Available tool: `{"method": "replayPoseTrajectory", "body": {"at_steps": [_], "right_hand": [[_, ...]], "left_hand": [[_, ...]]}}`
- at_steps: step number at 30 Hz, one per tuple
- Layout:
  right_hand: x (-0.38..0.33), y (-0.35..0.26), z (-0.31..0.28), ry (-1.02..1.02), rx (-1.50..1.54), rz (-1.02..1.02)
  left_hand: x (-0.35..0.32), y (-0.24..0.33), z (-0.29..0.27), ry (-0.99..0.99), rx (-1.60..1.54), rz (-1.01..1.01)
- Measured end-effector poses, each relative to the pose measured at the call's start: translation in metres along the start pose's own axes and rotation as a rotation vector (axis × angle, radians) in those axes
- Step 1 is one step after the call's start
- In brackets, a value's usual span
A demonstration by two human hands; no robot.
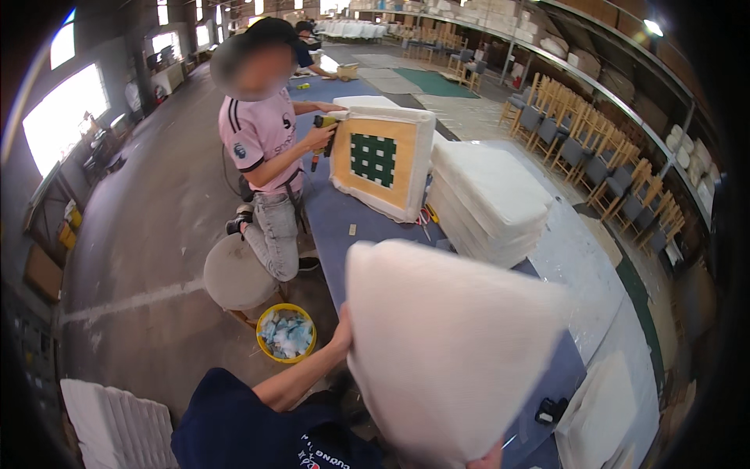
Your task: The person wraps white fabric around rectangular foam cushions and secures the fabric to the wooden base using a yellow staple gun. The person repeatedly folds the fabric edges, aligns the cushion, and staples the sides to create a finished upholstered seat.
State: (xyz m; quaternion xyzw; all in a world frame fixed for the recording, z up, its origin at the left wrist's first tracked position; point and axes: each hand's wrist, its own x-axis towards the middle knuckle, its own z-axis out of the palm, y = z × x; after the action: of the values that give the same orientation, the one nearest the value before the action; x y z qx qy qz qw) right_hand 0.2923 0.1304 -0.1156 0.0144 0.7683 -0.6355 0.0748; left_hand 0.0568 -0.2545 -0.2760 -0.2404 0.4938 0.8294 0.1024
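Note:
A large white padded seat cushion [449, 336] is held up at a tilt over the blue-covered worktable [332, 211]. My left hand [342, 332] grips its left edge, with the fingers partly hidden behind it. At its bottom corner, near the lower edge of the view, my right hand [488, 457] holds on; only part of that hand shows. The cushion's right side is smeared by motion. Beyond it stands a stack of white cushions [492, 195]. A small black object [551, 410] lies on the table to the right of the held cushion.
Across the table, a co-worker [266, 148] presses a staple gun [323, 133] to a wood-framed seat with green webbing [373, 160]. Scissors [423, 221] lie near it. A yellow bucket of scraps [286, 333] and a round stool [241, 272] stand left. More cushions [601, 414] lie right.

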Motion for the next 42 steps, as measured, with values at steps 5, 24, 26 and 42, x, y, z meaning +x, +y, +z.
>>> {"method": "replayPoseTrajectory", "body": {"at_steps": [5,24,26,42], "right_hand": [[0.059,0.039,0.054,-0.886,0.405,0.206],[0.055,-0.118,0.213,-0.596,0.329,0.034],[0.054,-0.132,0.185,-0.467,0.373,0.023],[0.085,-0.059,-0.038,0.688,0.736,0.111]], "left_hand": [[-0.049,-0.079,-0.157,0.190,-0.509,0.020],[-0.001,-0.068,-0.247,-0.212,-0.181,-0.206],[0.037,-0.049,-0.233,-0.274,0.022,-0.090],[-0.063,-0.144,-0.383,0.363,0.563,-0.793]]}}
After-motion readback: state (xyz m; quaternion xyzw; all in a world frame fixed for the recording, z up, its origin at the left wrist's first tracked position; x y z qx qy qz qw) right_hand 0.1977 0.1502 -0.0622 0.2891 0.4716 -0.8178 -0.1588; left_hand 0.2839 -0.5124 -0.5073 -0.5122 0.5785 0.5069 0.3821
